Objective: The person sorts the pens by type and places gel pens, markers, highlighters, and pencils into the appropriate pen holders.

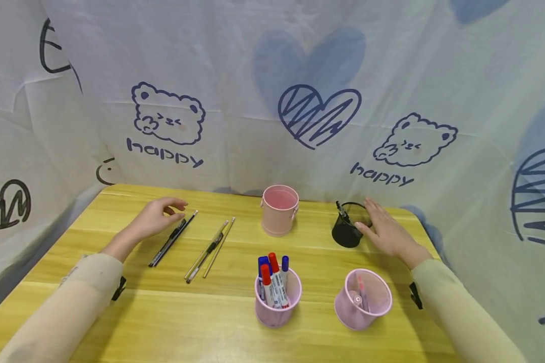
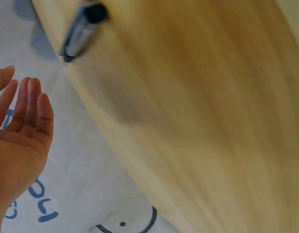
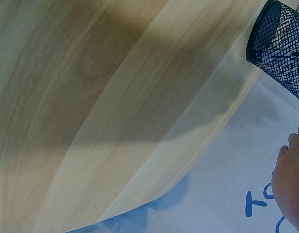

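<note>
My left hand hovers at the upper end of two dark pens, fingers loosely bent and holding nothing. In the left wrist view the palm and bent fingers show with nothing in them. On the right, my right hand is spread beside a black mesh pen cup, its thumb overlapping the cup's right side in the head view. A black pen leans inside that cup. In the right wrist view the mesh cup stands just beyond the fingertips.
Two pencils and a black-gripped pen lie left of centre. A pink bucket stands at the back. Nearer are a pink cup of red and blue markers and another pink cup with a few items. A printed cloth hangs behind.
</note>
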The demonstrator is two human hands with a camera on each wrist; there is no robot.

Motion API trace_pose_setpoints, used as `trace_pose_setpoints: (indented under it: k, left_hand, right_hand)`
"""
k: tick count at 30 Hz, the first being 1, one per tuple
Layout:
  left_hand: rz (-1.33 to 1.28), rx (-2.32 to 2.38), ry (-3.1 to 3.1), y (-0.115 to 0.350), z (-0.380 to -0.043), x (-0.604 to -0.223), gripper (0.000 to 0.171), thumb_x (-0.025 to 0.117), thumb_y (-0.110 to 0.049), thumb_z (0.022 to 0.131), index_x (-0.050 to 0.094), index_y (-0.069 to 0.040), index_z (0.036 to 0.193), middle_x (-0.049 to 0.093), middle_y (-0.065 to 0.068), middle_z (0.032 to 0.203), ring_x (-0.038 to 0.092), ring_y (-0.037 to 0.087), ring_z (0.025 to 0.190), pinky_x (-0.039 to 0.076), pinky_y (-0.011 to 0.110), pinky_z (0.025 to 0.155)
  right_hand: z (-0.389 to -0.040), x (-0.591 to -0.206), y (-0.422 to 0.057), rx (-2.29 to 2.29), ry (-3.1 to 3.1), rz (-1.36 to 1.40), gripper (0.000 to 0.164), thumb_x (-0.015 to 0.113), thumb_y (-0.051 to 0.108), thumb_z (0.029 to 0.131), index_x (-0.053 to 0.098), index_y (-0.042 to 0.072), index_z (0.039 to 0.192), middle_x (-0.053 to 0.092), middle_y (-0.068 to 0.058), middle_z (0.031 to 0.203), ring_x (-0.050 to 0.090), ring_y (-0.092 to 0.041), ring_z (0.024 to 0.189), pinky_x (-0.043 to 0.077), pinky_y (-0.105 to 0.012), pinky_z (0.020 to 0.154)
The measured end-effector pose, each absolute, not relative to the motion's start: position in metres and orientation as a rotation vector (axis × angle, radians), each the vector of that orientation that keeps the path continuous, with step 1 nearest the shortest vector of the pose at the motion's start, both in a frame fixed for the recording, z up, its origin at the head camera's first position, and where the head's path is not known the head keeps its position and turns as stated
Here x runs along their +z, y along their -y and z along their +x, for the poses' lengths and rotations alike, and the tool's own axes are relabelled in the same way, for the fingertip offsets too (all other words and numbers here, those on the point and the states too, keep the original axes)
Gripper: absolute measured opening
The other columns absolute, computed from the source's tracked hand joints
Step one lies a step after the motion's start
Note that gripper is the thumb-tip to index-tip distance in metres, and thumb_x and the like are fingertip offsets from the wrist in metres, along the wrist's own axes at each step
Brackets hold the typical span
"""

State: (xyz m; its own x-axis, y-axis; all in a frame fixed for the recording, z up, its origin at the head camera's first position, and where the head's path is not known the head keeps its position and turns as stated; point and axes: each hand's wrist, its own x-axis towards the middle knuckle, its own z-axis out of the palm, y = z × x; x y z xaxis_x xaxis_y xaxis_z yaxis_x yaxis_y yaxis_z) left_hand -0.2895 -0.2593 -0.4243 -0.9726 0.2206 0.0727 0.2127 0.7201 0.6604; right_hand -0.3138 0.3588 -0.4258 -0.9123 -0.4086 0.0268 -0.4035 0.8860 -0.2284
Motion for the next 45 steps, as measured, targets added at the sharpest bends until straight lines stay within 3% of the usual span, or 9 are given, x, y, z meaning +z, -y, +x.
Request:
trace_pose_setpoints:
  k: [5, 9, 32, 45]
  left_hand:
    - [0.413, 1.008, -2.909, 0.266, -0.293, -0.43, 0.034, 0.068, -0.005, 0.098, 0.066, 0.008, 0.129, 0.069, 0.023, 0.112, 0.065, 0.031, 0.093, 0.055, 0.04, 0.076]
    - [0.422, 0.937, -2.867, 0.268, -0.295, -0.433, 0.033, 0.069, -0.007, 0.098, 0.067, 0.007, 0.128, 0.067, 0.018, 0.107, 0.064, 0.029, 0.092, 0.056, 0.041, 0.078]
    - [0.418, 0.849, -2.808, 0.27, -0.298, -0.443, 0.034, 0.063, -0.004, 0.1, 0.065, 0.005, 0.133, 0.063, 0.021, 0.112, 0.061, 0.033, 0.099, 0.054, 0.048, 0.084]
    - [0.384, 0.867, -2.819, 0.269, -0.3, -0.444, 0.039, 0.066, -0.005, 0.097, 0.062, 0.012, 0.132, 0.066, 0.02, 0.108, 0.059, 0.03, 0.095, 0.053, 0.04, 0.08]
  right_hand:
    - [-0.314, -0.425, -0.359, -0.363, -3.026, -0.651, 0.084, 0.036, 0.055, 0.11, 0.005, 0.0, 0.165, 0.005, -0.023, 0.172, 0.01, -0.045, 0.157, 0.012, -0.06, 0.126]
    - [-0.314, -0.424, -0.359, -0.373, -3.019, -0.643, 0.084, 0.037, 0.055, 0.11, 0.006, -0.001, 0.165, 0.005, -0.024, 0.172, 0.008, -0.044, 0.157, 0.012, -0.059, 0.127]
    - [-0.313, -0.423, -0.358, -0.347, -3.025, -0.639, 0.084, 0.036, 0.055, 0.11, 0.005, 0.0, 0.165, 0.005, -0.022, 0.172, 0.011, -0.045, 0.157, 0.013, -0.059, 0.127]
    - [-0.315, -0.425, -0.359, -0.347, -3.027, -0.644, 0.084, 0.036, 0.055, 0.11, 0.005, 0.0, 0.165, 0.005, -0.022, 0.172, 0.011, -0.044, 0.157, 0.012, -0.058, 0.127]
